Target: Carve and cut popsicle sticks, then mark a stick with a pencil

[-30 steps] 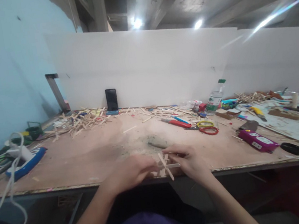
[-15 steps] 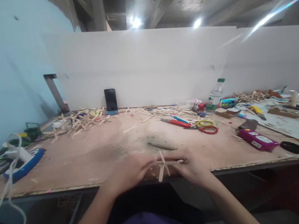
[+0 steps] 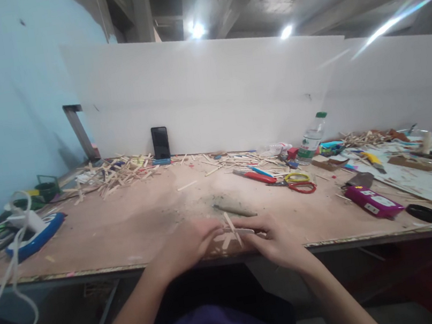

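Near the table's front edge, a small piece made of crossed wooden sticks is held between both hands. The fingertips of my left hand pinch its left side. My right hand grips the right side, with thumb and fingers closed around a flat stick end. Several stick ends poke out upward and downward between the hands. Just beyond them on the table lies a dark, slender, pointed tool, with greenish dust around it.
Behind are red-handled pliers, scissors, and heaps of sticks. A phone leans on the white panel. To the right lie a purple packet and a black lid; a blue power strip with cables is left.
The stick piece has turned between my fingers: its upper stick now leans left and a flat stick shows broadside toward my right hand. Both hands stay in nearly the same place.
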A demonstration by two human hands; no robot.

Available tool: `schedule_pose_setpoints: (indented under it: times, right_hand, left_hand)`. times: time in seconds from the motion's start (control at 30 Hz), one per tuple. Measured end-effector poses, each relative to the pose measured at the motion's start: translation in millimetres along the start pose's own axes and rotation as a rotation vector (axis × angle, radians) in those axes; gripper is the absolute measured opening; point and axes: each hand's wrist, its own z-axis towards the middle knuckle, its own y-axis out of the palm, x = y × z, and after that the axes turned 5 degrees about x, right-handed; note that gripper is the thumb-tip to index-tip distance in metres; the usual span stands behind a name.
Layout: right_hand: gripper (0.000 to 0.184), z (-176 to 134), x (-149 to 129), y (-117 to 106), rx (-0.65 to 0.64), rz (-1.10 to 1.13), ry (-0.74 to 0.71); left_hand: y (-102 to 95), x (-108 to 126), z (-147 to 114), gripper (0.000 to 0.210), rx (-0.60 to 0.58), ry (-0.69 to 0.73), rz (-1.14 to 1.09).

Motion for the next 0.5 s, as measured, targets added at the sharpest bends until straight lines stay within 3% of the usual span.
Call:
schedule_pose_setpoints:
  times: [0.37,0.5]
  right_hand:
    - [0.037,-4,19,-7,0.051,0.121,0.143]
    - [0.036,-4,24,-7,0.086,0.153,0.137]
  left_hand:
    - [-1.7,2,-2,0.025,0.153,-0.059,0.150]
    - [1.8,6,-5,0.028,0.068,0.034,0.283]
